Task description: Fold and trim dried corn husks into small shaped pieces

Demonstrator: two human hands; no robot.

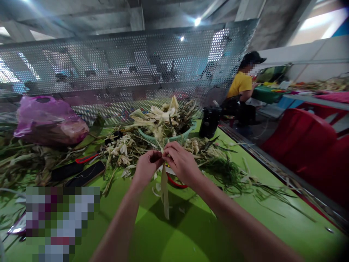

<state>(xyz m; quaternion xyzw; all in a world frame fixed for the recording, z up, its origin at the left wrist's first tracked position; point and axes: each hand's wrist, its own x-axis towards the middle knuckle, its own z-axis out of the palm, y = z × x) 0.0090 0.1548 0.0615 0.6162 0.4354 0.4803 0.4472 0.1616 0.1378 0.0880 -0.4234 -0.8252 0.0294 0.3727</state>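
Note:
My left hand (147, 165) and my right hand (181, 162) meet above the green table (191, 233), fingers pinched together on the top of a long pale leaf strip (164, 193) that hangs down between them. Both hands are closed on it. Just beyond them stands a teal basket (174, 137) piled with pale husks and green plant stems. White flower buds (121, 149) and loose stems lie scattered to the left of my hands. A red band (176, 183) lies on the table under my right hand.
A purple plastic bag (49, 120) sits at the far left. Two dark phones (87, 174) lie left of my hands. A black container (209, 122) stands behind the basket. A perforated metal screen (122, 69) backs the table. A person in a yellow shirt (241, 85) sits at right, near red chairs (300, 142).

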